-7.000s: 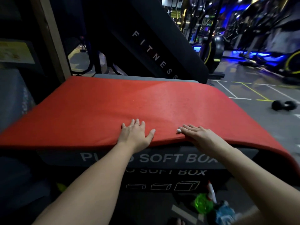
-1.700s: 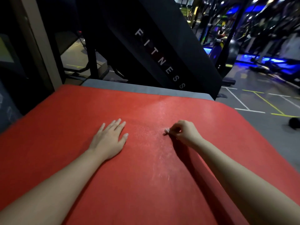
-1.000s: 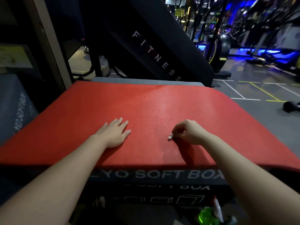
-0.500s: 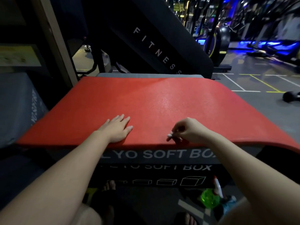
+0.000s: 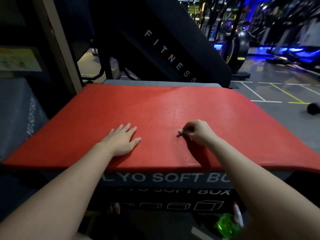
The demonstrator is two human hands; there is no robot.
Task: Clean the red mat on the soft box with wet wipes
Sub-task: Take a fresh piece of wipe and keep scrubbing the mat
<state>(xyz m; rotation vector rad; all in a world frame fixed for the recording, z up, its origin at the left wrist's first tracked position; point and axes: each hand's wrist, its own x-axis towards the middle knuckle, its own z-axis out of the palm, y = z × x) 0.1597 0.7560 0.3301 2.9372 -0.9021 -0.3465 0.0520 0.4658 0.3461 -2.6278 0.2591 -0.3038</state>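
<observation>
The right hand (image 5: 195, 133) has its grip clenched, thumb and curled fingers pinching a white wipe (image 5: 180, 131). Only a small bit of it pokes out at the fingertips; the rest is hidden in the fist, and whether it touches the surface is hard to tell. To the left, the left hand (image 5: 123, 141) lies with its grip released, fingers straight, palm down on the red mat (image 5: 155, 108). Both hands sit close to the mat's near edge. A faint sheen runs far to near across the mat beside the right hand. The mat covers the top of the soft box (image 5: 155, 178) and overhangs it left and right, with a grey strip of the box showing at the far edge. The white lettering on the near face is partly covered by both forearms. Under it, a second box (image 5: 173, 194) is dark and hard to read. At near right on the floor, a green bottle (image 5: 225, 225) is half hidden behind the right forearm. At far right, a dark round object (image 5: 313, 109) is cut off by the frame edge.
</observation>
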